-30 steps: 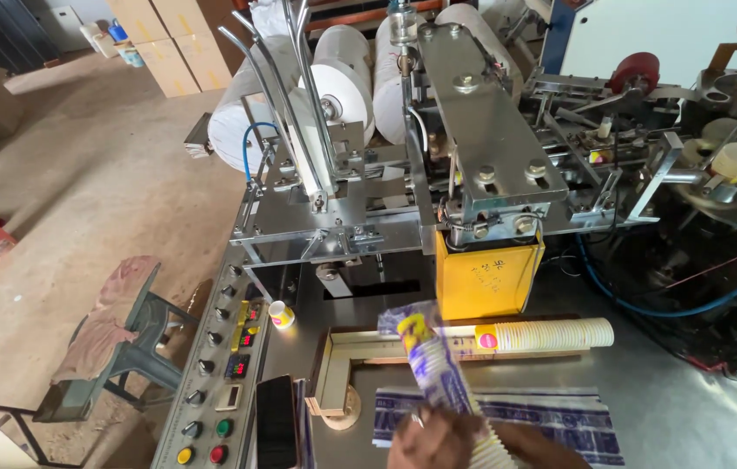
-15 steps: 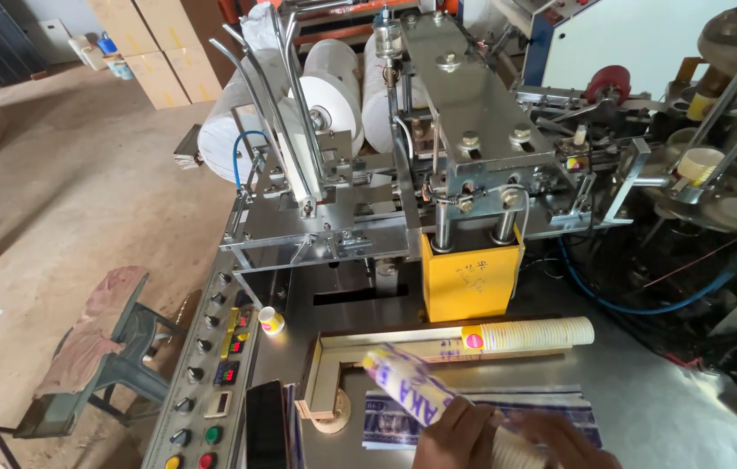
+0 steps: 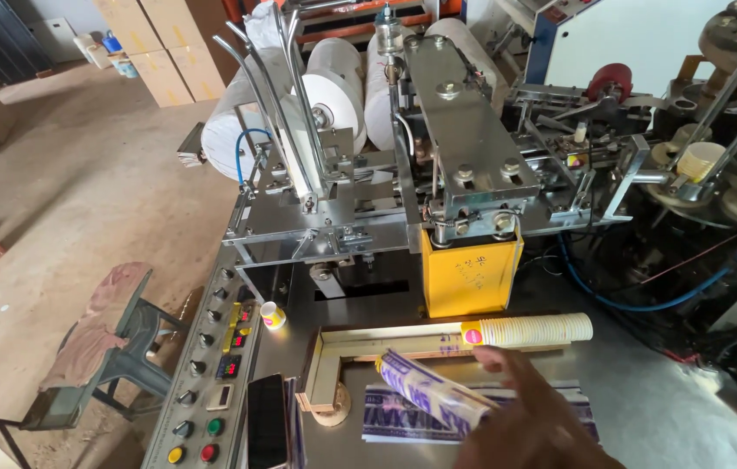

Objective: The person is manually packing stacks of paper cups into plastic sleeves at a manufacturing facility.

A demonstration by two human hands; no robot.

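Note:
My right hand (image 3: 532,426) is at the bottom edge of the head view, over the steel table of a paper-cup machine. It grips the near end of a stack of purple-and-white printed cups (image 3: 425,388), which lies tilted with its far end pointing up and left. Below the stack lie flat purple printed sheets (image 3: 383,423). Just beyond it a long stack of pale yellow cups (image 3: 533,330) rests on its side on an L-shaped wooden frame (image 3: 327,365). My left hand is out of view.
A yellow box (image 3: 468,274) hangs under the machine head. A small single cup (image 3: 273,315) and a dark phone (image 3: 269,421) lie by the control panel with coloured buttons (image 3: 203,417). White paper rolls (image 3: 334,82) stand behind; a cloth-covered stool (image 3: 104,343) is at the left.
The purple cup stack has dropped from nearly upright to a low tilt over the printed sheets, and my hand has shifted right. The camera has tilted slightly.

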